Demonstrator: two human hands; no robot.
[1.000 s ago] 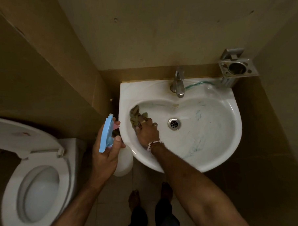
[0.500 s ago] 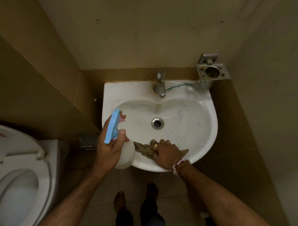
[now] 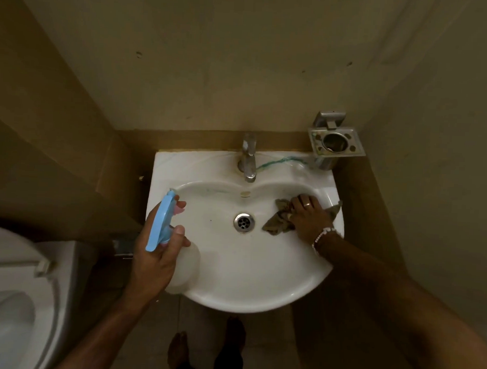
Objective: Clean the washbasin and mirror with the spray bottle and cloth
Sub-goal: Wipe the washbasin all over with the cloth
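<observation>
A white washbasin (image 3: pixel 240 290) hangs on the wall below me, with a metal drain (image 3: pixel 244 222) at its centre and a metal tap (image 3: pixel 248 159) at the back. My right hand (image 3: pixel 309 218) presses a crumpled brown cloth (image 3: pixel 278 220) against the bowl's right inner side, just right of the drain. My left hand (image 3: pixel 157 253) holds a spray bottle (image 3: pixel 162 222) with a light blue trigger head and a whitish body over the basin's left rim. No mirror is in view.
A white toilet (image 3: pixel 14 300) with its lid raised stands at the lower left. A metal holder (image 3: pixel 336 141) is fixed to the wall at the basin's back right corner. Green marks streak the rim near the tap. Walls close in on both sides; my bare feet stand below the basin.
My right hand has swept the cloth from the bowl's left side, along the front rim, to the right side. The left hand keeps the bottle at the left rim.
</observation>
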